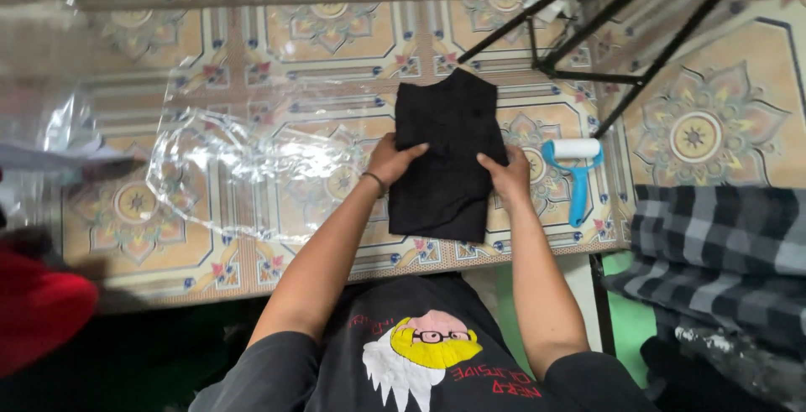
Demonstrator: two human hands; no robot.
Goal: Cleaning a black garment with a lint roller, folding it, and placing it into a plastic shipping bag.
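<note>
A folded black garment (pixel 449 139) lies on the patterned table top (pixel 336 34), near its front edge. My left hand (pixel 392 160) grips the garment's left side, thumb on top, with a dark band on that wrist. On the garment's right side rests my right hand (pixel 506 174), fingers pressing over the edge. Both hands hold the fold in place.
A clear plastic bag (pixel 243 169) lies flat left of the garment. A blue-handled lint roller (pixel 576 169) rests to the right. A black metal frame (pixel 604 34) stands at the back right. Checked fabric (pixel 714 252) is piled at the right; a red object (pixel 38 307) sits at the left.
</note>
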